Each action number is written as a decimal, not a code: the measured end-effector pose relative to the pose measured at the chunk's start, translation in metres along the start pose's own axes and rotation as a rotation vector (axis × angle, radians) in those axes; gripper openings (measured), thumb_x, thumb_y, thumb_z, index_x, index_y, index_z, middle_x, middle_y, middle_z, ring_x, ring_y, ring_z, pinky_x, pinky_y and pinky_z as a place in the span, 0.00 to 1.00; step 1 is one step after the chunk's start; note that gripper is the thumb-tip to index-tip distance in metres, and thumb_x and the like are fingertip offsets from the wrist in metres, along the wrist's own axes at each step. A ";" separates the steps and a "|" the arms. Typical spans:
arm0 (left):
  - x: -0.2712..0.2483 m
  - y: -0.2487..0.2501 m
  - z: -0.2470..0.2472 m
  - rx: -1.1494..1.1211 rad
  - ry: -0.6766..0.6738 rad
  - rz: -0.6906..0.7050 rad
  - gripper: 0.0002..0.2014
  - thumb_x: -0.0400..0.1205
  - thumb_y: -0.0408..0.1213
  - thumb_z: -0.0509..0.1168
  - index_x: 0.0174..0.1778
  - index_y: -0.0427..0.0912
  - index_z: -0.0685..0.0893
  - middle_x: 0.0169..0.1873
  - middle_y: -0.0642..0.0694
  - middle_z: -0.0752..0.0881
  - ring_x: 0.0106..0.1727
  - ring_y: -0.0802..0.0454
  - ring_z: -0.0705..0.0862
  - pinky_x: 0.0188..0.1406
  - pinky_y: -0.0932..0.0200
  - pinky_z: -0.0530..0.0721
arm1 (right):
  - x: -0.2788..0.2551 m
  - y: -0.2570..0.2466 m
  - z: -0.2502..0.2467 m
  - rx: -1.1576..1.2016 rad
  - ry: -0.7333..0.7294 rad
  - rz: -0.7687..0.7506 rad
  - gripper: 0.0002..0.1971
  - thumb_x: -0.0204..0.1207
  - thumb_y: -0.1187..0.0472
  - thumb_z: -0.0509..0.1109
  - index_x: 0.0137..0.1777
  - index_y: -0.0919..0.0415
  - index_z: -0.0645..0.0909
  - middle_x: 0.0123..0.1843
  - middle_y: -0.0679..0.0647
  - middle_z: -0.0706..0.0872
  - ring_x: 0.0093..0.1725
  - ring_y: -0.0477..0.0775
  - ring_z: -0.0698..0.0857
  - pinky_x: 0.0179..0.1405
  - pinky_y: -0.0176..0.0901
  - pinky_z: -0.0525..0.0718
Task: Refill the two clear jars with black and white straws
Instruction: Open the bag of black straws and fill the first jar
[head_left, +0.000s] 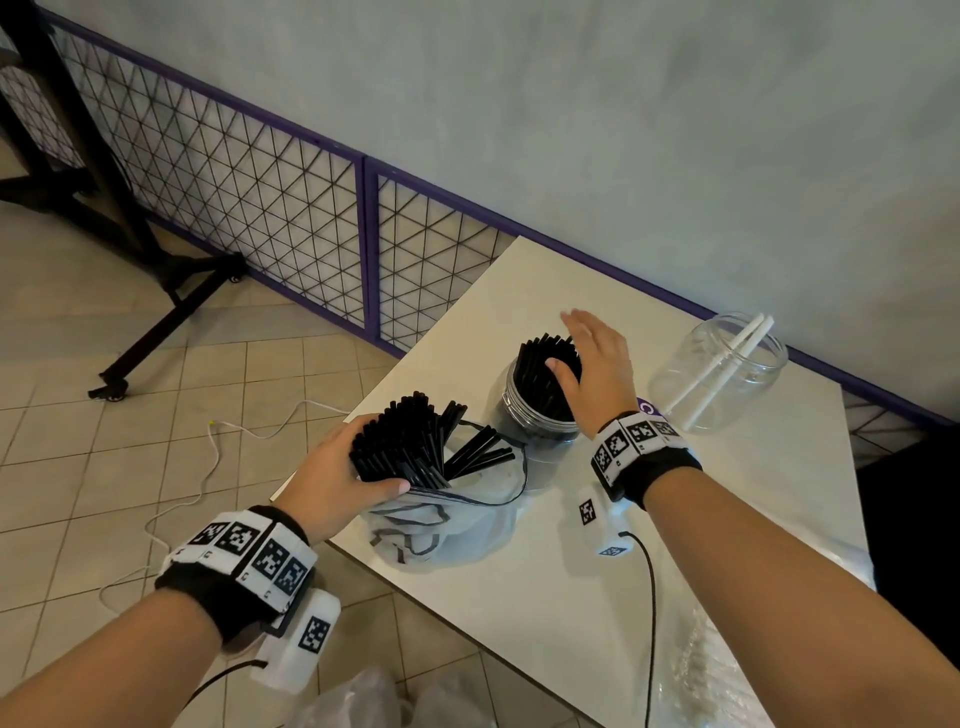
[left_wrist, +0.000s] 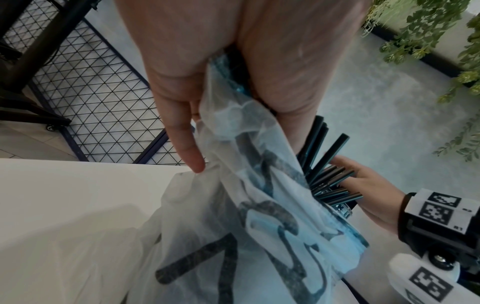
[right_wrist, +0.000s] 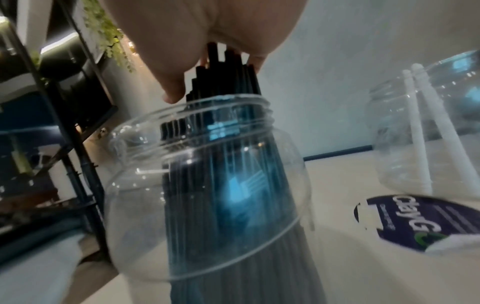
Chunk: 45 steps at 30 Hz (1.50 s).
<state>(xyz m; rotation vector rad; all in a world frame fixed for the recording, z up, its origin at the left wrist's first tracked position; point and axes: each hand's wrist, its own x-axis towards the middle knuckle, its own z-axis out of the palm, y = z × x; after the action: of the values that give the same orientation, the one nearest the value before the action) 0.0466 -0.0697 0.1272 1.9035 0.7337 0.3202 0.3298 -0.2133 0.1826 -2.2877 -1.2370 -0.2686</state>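
Black straws (head_left: 545, 374) stand upright under the flat, spread right hand (head_left: 597, 364); the bagged bundle (head_left: 400, 441) is gripped by the left hand (head_left: 332, 483), nearer

A clear jar (head_left: 540, 410) is standing on the table, packed with black straws (head_left: 545, 364) sticking out above its rim. To its right, a second clear jar (head_left: 727, 374) is holding two leaning white straws (head_left: 727, 364). More black straws (head_left: 410, 441) are fanning out of a plastic bag (head_left: 441, 525).
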 end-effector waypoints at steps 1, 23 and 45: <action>0.000 -0.001 0.000 -0.005 -0.004 -0.004 0.33 0.60 0.57 0.77 0.62 0.67 0.74 0.58 0.57 0.83 0.63 0.55 0.80 0.65 0.42 0.79 | 0.000 0.001 0.000 -0.057 -0.077 -0.016 0.25 0.82 0.53 0.64 0.78 0.56 0.68 0.79 0.53 0.69 0.78 0.59 0.64 0.77 0.57 0.64; -0.002 -0.002 -0.002 -0.028 0.009 0.001 0.35 0.59 0.58 0.75 0.62 0.66 0.74 0.58 0.56 0.82 0.62 0.55 0.80 0.65 0.42 0.79 | 0.016 0.001 0.008 0.014 -0.067 -0.030 0.12 0.79 0.55 0.67 0.59 0.58 0.82 0.60 0.54 0.81 0.60 0.59 0.73 0.61 0.58 0.76; 0.006 -0.006 0.000 0.044 0.032 0.009 0.34 0.67 0.44 0.80 0.66 0.59 0.74 0.59 0.55 0.81 0.63 0.54 0.79 0.66 0.44 0.78 | 0.032 -0.005 0.010 -0.095 -0.081 0.029 0.13 0.81 0.58 0.65 0.62 0.63 0.80 0.62 0.59 0.80 0.60 0.63 0.75 0.61 0.51 0.74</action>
<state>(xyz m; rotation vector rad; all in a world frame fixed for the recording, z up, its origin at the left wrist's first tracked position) 0.0491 -0.0643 0.1214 1.9475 0.7593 0.3432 0.3429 -0.1826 0.1886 -2.4176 -1.2545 -0.2303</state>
